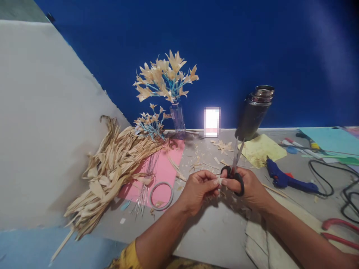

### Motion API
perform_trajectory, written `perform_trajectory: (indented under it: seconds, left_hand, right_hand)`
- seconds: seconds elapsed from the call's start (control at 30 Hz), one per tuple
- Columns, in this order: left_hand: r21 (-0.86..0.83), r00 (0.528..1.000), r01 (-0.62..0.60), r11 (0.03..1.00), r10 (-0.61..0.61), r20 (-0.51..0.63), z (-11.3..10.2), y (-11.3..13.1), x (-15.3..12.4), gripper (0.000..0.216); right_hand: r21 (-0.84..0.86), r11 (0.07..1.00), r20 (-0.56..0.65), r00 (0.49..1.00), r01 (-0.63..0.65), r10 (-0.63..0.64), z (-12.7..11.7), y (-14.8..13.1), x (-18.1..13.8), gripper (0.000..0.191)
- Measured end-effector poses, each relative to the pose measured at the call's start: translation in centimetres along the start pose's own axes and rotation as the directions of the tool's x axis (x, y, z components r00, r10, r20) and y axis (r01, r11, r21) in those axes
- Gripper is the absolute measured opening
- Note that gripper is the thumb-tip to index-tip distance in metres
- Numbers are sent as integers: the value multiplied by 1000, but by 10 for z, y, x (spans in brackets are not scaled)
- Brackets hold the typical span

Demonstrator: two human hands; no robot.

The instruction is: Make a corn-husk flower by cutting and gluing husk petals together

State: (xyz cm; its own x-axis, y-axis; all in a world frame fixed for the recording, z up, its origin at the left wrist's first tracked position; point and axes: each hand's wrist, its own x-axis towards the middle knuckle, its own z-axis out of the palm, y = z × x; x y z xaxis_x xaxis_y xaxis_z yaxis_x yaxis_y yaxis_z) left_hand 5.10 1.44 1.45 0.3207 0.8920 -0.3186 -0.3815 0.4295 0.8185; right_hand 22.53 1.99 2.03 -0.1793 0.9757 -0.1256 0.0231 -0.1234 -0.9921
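Two bare hands meet over a grey bench point(207, 239) against a deep blue wall point(238, 45), a small off-white scrap of thin material point(220, 181) caught between their fingertips. The left hand point(200, 189) pinches one side of it between thumb and fingers; the right hand point(246, 186) pinches the other with thumb and fingertip while also carrying a pair of black-handled steel scissors point(235, 162), blades slightly parted and pointing toward the wall. Which fingers pass through the loops I cannot tell, but the grip probably keeps the cutting tool ready while leaving the fingertips free, its points turned away from the delicate scrap. Behind, a clear plastic bottle point(177, 121) serves as a vase, apparently to keep the cream, star-petalled flowers on blue stems point(162, 80) upright and clear of the pale clippings point(200, 164) strewn below. To the left lies a thick bundle of dry tan husks point(112, 168), beside thin silvery wires point(144, 190) and a round grey ring point(162, 183) resting on a pink sheet point(164, 164), seemingly grouped as supplies within reach. On the right, a blue glue gun point(277, 177) lies on its side near a pale yellow sheet point(263, 149), perhaps parked there for the right hand's convenience.
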Motion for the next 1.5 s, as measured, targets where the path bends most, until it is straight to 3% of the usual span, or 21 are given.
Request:
perform_trajectory:
  seconds: [0.13, 0.2, 0.3, 0.47, 0.77, 0.9, 1.0, 1.1, 1.27, 1.5]
  left_hand:
    - [131, 992, -110, 985, 116, -42, 2, 0, -1, 31]
    - [71, 982, -158, 985, 165, -97, 4, 1, 0, 30]
    - [-80, 975, -178, 981, 164, -150, 5, 4, 1, 31]
    - [-166, 977, -189, 968, 168, -135, 8, 12, 4, 32]
    - [-178, 982, -179, 968, 166, -85, 11, 23, 2, 28]
    - [-268, 990, -138, 953, 137, -24, 11, 21, 4, 30]
    - [-288, 989, -144, 947, 134, -56, 10, 12, 5, 31]
    - [-235, 981, -189, 953, 172, -95, 10, 9, 5, 29]
    - [-217, 964, -260, 941, 239, -119, 9, 8, 4, 30]
    - [-196, 959, -270, 943, 244, -145, 12, 8, -3, 30]
  right_hand:
    - [-2, 1000, -68, 998, -8, 8, -2, 2, 2, 34]
    - [-30, 1000, -56, 998, 0, -2, -2, 4, 3, 38]
    - [-86, 996, 71, 997, 40, -34, -1, 7, 3, 53]
    - [-150, 987, 218, 976, 57, -23, 3, 10, 2, 62]
    - [-111, 990, 255, 966, 82, -51, -7, 4, 2, 66]
    - [-126, 986, 301, 951, 108, -65, -7, -2, 1, 63]
    - [-176, 978, 307, 950, 111, -53, -3, 2, 0, 63]
    - [-155, 988, 320, 947, 20, 31, 0, 11, 1, 71]
    - [-68, 995, 431, 901, 77, -40, 3, 19, 1, 80]
    - [-62, 996, 352, 935, 71, -45, 6, 14, 0, 73]
